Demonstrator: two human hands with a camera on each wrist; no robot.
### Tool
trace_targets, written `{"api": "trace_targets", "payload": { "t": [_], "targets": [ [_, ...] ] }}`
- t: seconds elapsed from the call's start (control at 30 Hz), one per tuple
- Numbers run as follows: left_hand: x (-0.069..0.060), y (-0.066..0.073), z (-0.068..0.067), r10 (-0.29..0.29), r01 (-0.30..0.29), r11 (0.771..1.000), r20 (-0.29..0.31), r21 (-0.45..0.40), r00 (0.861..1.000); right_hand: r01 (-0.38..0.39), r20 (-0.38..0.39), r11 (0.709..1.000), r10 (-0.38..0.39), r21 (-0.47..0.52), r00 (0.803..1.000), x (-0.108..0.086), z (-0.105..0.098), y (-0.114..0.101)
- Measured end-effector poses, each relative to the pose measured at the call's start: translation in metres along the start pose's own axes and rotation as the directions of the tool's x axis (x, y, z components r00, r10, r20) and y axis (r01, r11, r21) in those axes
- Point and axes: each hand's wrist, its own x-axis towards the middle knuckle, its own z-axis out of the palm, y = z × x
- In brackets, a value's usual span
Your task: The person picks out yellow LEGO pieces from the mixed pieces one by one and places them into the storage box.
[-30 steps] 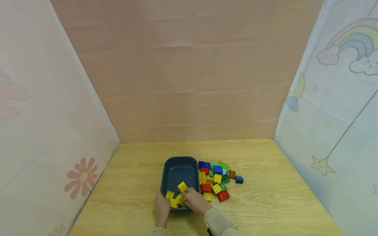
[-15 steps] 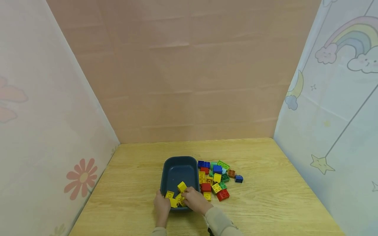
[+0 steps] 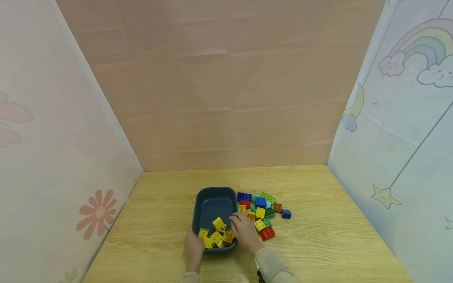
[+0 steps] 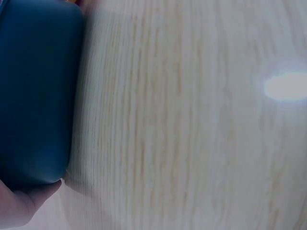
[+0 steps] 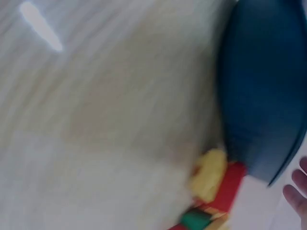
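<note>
A dark blue tray (image 3: 216, 208) lies on the table, with several yellow toy bricks (image 3: 208, 243) gathered at its near end. My left hand (image 3: 194, 244) grips the tray's left side near the front corner; the left wrist view catches a finger against the tray's outer wall (image 4: 38, 105). Over the tray's right rim is my right hand (image 3: 245, 232), its fingers loosely bent with nothing seen between them. In the blurred right wrist view its fingertips (image 5: 298, 182) show beside the tray wall (image 5: 264, 91). Part of the brick pile is hidden under this hand.
Right of the tray lies a pile of mixed bricks: a blue brick (image 3: 260, 203), a red brick (image 3: 267, 233), a yellow brick (image 3: 260, 213), green ones and others. A brown brick (image 3: 277, 208) and a dark blue brick (image 3: 286, 214) lie at its outer right edge.
My right hand has let go of the yellow bricks inside the tray and moved right and up to the tray's right rim. More yellow bricks now show. The left hand has stayed put.
</note>
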Motion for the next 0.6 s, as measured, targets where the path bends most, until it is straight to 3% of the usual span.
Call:
{"api": "trace_targets", "payload": {
  "t": [0.2,0.37,0.6],
  "targets": [
    [0.001,0.000,0.000,-0.001,0.001,1.000,-0.006,0.008,1.000,-0.176,-0.061,0.984,0.174,-0.029,0.983,-0.017,-0.004,0.020],
    [0.001,0.000,0.000,0.012,-0.012,1.000,-0.011,0.006,1.000,-0.269,-0.009,0.959,0.269,-0.087,0.963,-0.028,-0.008,0.035],
    [0.001,0.000,0.000,0.005,-0.005,1.000,-0.017,0.003,1.000,-0.348,0.076,0.931,0.357,-0.111,0.931,-0.032,-0.013,0.038]
  ]
}}
